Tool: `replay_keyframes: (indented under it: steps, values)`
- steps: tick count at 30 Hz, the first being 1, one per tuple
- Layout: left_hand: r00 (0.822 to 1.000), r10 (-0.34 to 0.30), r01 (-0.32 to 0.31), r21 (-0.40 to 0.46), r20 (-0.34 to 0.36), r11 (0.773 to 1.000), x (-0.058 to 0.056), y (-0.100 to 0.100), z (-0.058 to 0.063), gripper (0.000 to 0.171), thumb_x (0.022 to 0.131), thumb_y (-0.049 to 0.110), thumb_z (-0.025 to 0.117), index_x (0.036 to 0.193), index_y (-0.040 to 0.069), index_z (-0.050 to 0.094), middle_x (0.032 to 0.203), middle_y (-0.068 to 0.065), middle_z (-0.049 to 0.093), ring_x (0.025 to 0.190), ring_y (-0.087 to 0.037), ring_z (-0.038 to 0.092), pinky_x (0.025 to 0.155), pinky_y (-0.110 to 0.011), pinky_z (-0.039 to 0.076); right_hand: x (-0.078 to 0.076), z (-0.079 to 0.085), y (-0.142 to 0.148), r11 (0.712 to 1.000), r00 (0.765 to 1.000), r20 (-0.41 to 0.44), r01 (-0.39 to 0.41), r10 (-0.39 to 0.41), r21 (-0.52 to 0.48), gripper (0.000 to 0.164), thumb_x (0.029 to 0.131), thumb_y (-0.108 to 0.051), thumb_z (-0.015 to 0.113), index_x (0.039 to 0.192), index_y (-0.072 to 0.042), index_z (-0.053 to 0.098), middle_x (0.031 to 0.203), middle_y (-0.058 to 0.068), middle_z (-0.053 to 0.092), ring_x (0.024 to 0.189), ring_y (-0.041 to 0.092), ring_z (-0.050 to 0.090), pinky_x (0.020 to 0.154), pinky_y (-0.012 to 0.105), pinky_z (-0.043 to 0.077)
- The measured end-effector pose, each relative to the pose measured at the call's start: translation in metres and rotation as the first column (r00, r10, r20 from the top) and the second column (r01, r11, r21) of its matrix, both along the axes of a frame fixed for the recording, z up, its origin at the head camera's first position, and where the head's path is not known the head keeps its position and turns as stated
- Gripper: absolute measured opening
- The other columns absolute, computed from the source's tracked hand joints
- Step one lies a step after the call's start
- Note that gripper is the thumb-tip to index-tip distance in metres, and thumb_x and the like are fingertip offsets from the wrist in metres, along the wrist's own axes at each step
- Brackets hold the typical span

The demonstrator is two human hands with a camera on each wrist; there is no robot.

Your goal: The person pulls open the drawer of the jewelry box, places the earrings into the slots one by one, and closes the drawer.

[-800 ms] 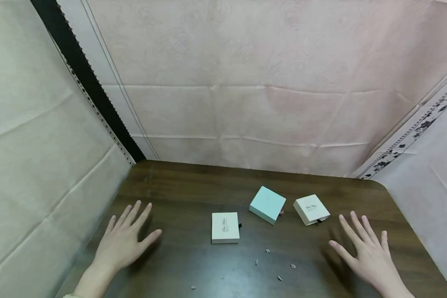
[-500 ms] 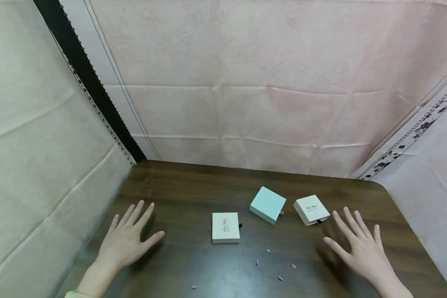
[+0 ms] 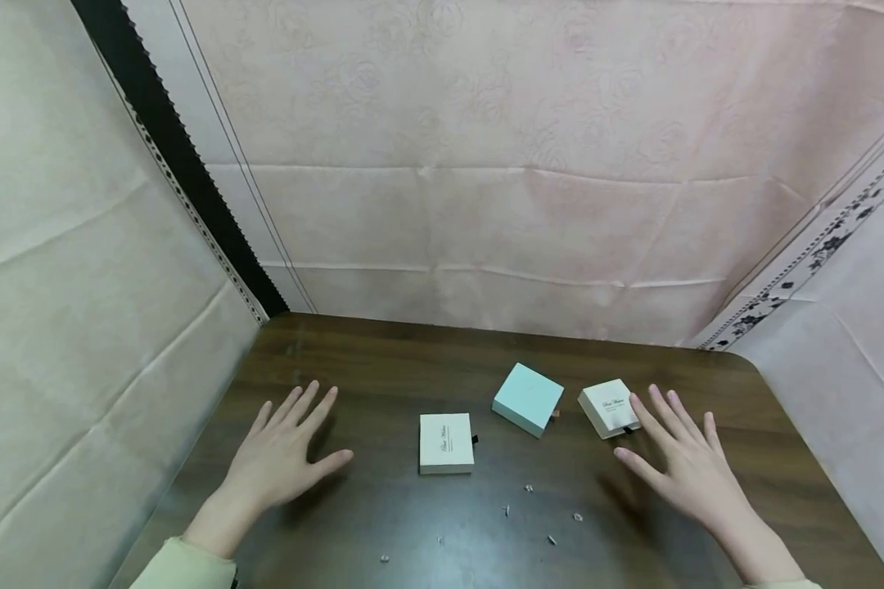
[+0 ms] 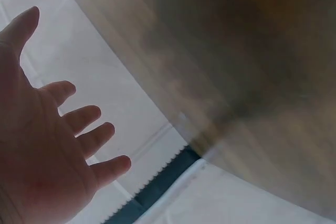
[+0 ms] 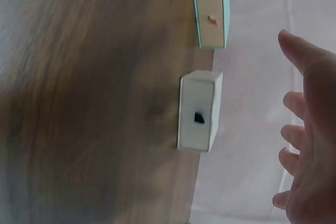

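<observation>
With fingers spread and nothing held, my left hand (image 3: pixel 276 458) hovers over the left part of the dark wooden table (image 3: pixel 368 360). My right hand (image 3: pixel 688 470), also spread, is above the table at the right, its fingertips near a white box (image 3: pixel 607 406) with a black pull tab. That box's tab side faces the right wrist view. Left of it sits a light teal box (image 3: pixel 528 398) with a pinkish tab. A second white box (image 3: pixel 445 443), also black-tabbed, lies nearer the middle. Several tiny metallic pieces, one a small ring-like piece (image 3: pixel 578 517), lie scattered in front of the boxes.
Pale cloth (image 3: pixel 442 221) hangs behind the table's back edge. More cloth (image 3: pixel 81 327) runs along the left side, with a black strip (image 3: pixel 184 164) at the corner. A cloth with a floral border (image 3: pixel 818 254) lines the right side.
My left hand has moved right and slightly up in the head view. The right hand has shifted left and up, closer to the right white box. Boxes and small pieces stay put.
</observation>
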State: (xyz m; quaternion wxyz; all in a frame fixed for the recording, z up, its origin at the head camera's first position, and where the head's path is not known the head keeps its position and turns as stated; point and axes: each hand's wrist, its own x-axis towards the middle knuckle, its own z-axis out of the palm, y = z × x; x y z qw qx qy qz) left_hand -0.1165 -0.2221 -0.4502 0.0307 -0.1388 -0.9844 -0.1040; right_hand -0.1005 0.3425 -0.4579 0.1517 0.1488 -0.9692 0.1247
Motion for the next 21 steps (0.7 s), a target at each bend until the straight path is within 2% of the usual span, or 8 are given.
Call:
replay_keyframes:
  steps: [6,10,18,21]
  values:
    - [0.996,-0.087,0.087,-0.017,-0.017,0.996,-0.01,0.017,0.009,0.094,0.097,0.074,0.06,0.17,0.022,0.033,0.173,-0.015,0.032,0.158,-0.042,0.032,0.124,-0.072,0.022,-0.006,0.007,-0.014,0.999,0.999,-0.004,-0.041,0.041,-0.013,0.089,0.097,-0.049,0.076,0.171,-0.029,0.03,0.177,0.01,0.024,0.166,0.027,0.012,0.128,0.068,-0.005]
    - [0.988,-0.155,0.154,-0.033,-0.01,0.987,-0.016,0.028,0.013,0.093,0.096,0.074,0.06,0.169,0.022,0.034,0.174,-0.013,0.032,0.158,-0.04,0.033,0.125,-0.07,0.023,-0.008,0.009,-0.022,0.998,0.998,0.012,-0.055,0.055,-0.012,0.086,0.097,-0.05,0.075,0.169,-0.025,0.036,0.176,0.012,0.025,0.165,0.031,0.015,0.129,0.066,-0.003]
    - [0.96,-0.278,0.28,-0.057,0.041,0.958,-0.025,0.055,0.018,0.092,0.097,0.069,0.065,0.169,0.021,0.035,0.174,-0.013,0.031,0.159,-0.04,0.032,0.126,-0.067,0.024,-0.011,0.008,-0.04,0.995,0.995,0.03,-0.092,0.094,-0.047,0.081,0.097,-0.049,0.075,0.165,-0.019,0.044,0.172,0.016,0.034,0.164,0.028,0.021,0.131,0.061,0.002]
    - [0.949,-0.309,0.312,-0.05,0.071,0.949,-0.028,0.065,0.019,0.092,0.096,0.066,0.069,0.169,0.022,0.035,0.174,-0.012,0.031,0.159,-0.039,0.032,0.127,-0.067,0.023,-0.012,0.008,-0.049,0.992,0.993,0.057,-0.102,0.106,-0.068,0.079,0.098,-0.048,0.075,0.164,-0.017,0.046,0.17,0.017,0.038,0.162,0.035,0.026,0.131,0.062,0.004]
